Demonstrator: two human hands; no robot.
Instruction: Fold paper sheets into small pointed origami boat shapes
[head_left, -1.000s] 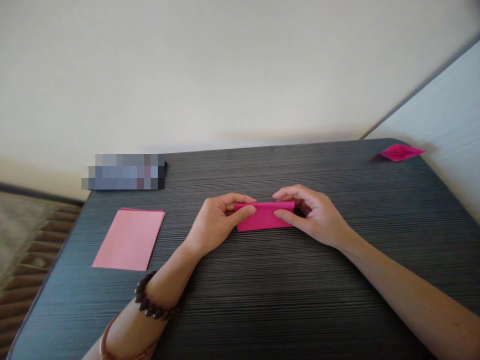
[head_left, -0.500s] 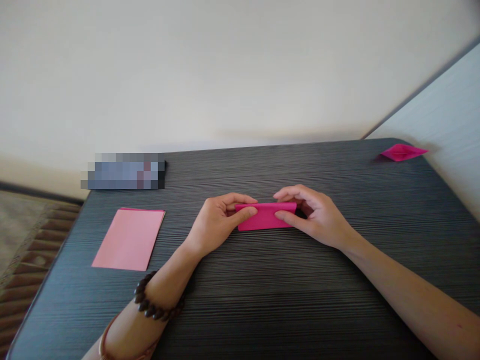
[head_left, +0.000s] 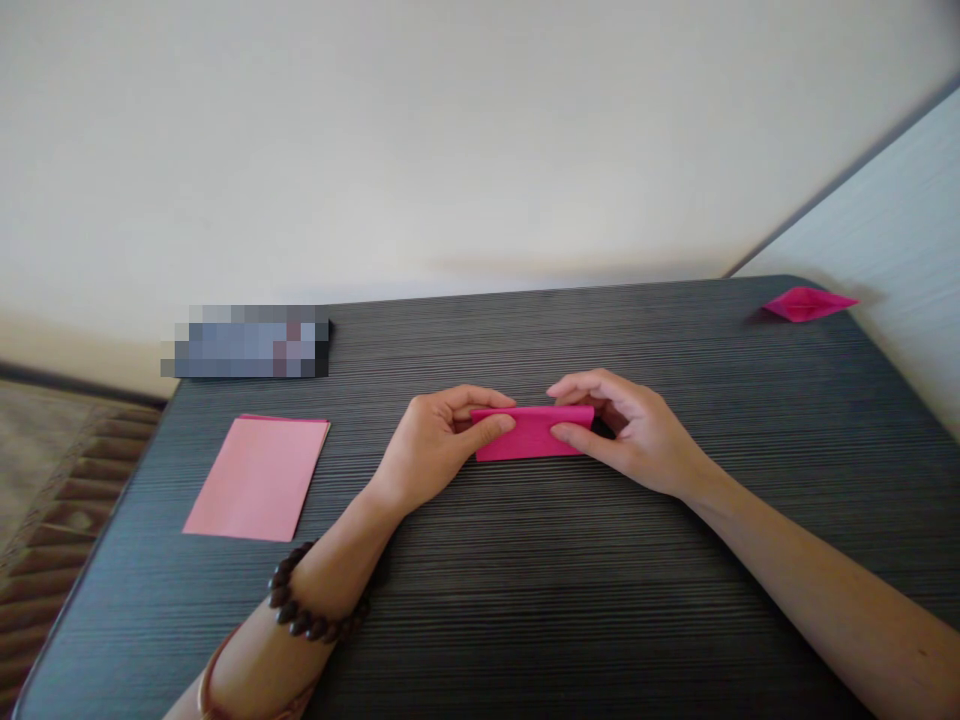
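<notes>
A bright pink sheet of paper [head_left: 534, 436], folded into a narrow rectangle, is between my two hands over the middle of the table. My left hand [head_left: 442, 445] pinches its left end, thumb on the near face and fingers behind the top edge. At the right end, my right hand [head_left: 626, 430] grips it the same way, with the thumb on the front and the fingers curled behind. The paper's far side and some fingertips are hidden.
Left of my hands lies a stack of square pink paper [head_left: 259, 480]. A blurred-out box-like object [head_left: 251, 345] sits at the back left. A folded pink paper piece [head_left: 808, 304] rests at the back right corner of the dark table [head_left: 540, 620], which stands against a pale wall [head_left: 465, 140].
</notes>
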